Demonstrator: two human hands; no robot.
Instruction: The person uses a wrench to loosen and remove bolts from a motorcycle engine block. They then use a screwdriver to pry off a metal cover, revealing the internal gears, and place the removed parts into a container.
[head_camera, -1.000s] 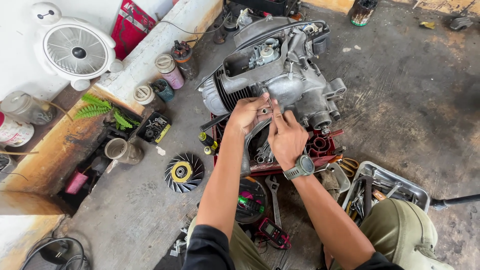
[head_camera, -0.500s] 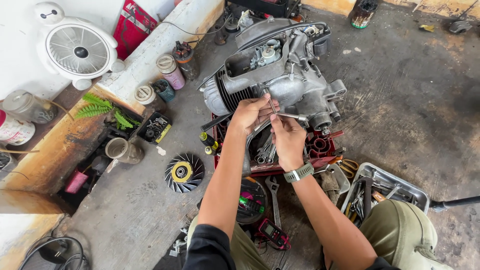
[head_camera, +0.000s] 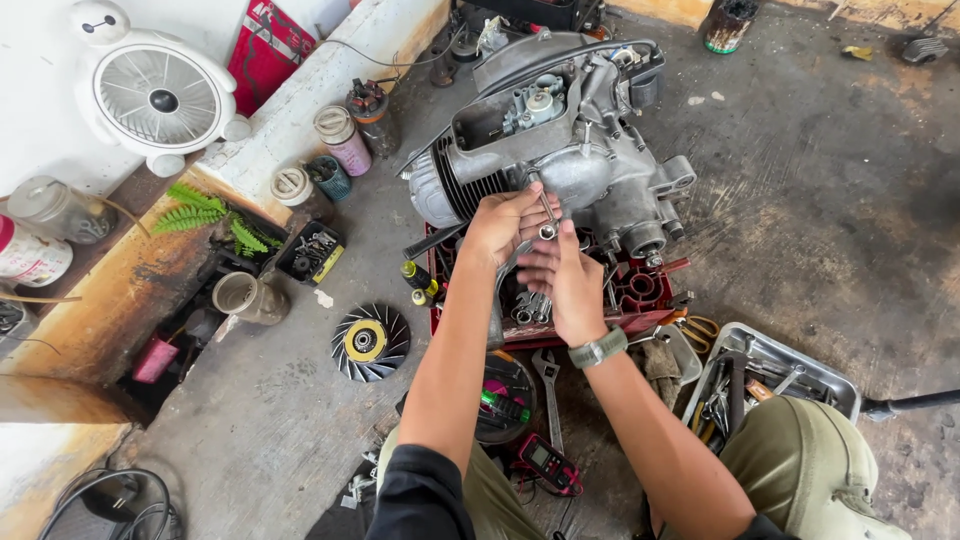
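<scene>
Two hands meet just in front of the grey engine (head_camera: 560, 150), above the red tray (head_camera: 640, 295) of tools on the floor. Nearer to the body, the right hand (head_camera: 565, 285) has its fingers spread loose under a small silver socket tool (head_camera: 546, 222), while the left hand (head_camera: 505, 220) pinches that tool, which stands up and down with its top end touching the engine's side. Farther off, the concrete floor (head_camera: 820, 180) on the right has open room, but cans (head_camera: 340, 135) and a white fan (head_camera: 150, 95) crowd the left.
</scene>
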